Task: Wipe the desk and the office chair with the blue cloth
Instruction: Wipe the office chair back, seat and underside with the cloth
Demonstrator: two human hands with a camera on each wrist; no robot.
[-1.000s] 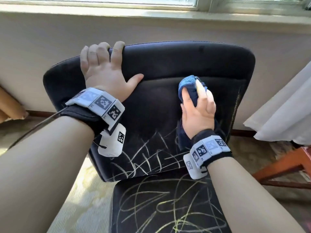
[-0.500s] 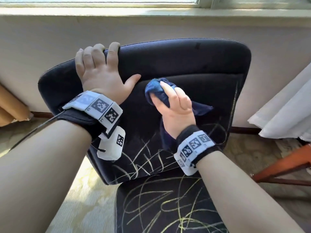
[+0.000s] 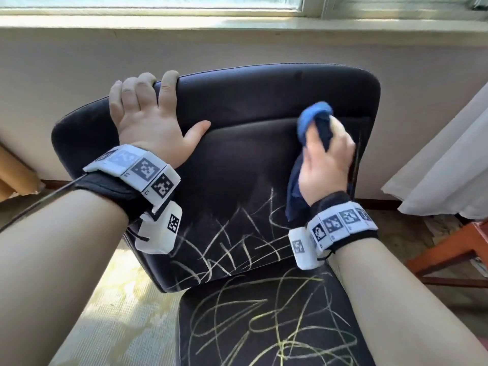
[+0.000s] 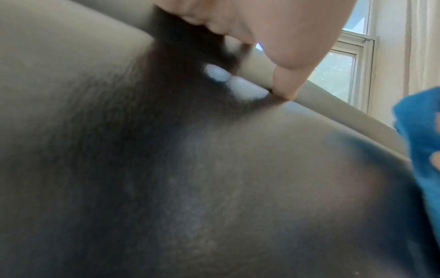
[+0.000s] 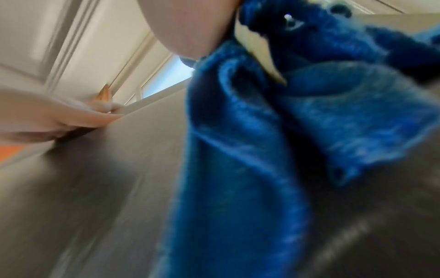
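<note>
Four fingers of the left hand [image 3: 148, 125] curl over the top edge of the office chair [image 3: 250, 159] backrest, thumb spread along its front. The right hand [image 3: 326, 165] grips the bunched blue cloth [image 3: 313, 120] against the upper backrest (chalk-like scribbles [image 3: 232, 244] lie below).

The black office chair [image 3: 250, 107] stands on a pale patterned floor [image 3: 118, 326] under the window sill. Yellow and white chalk scribbles [image 3: 232, 249] cross the lower backrest, below both sets of fingers, and spread over the seat [image 3: 264, 326]. The left hand [image 3: 148, 122] hooks its fingers over the top edge; the right hand [image 3: 326, 165] holds a blue cloth [image 3: 313, 120] against the backrest.
</note>
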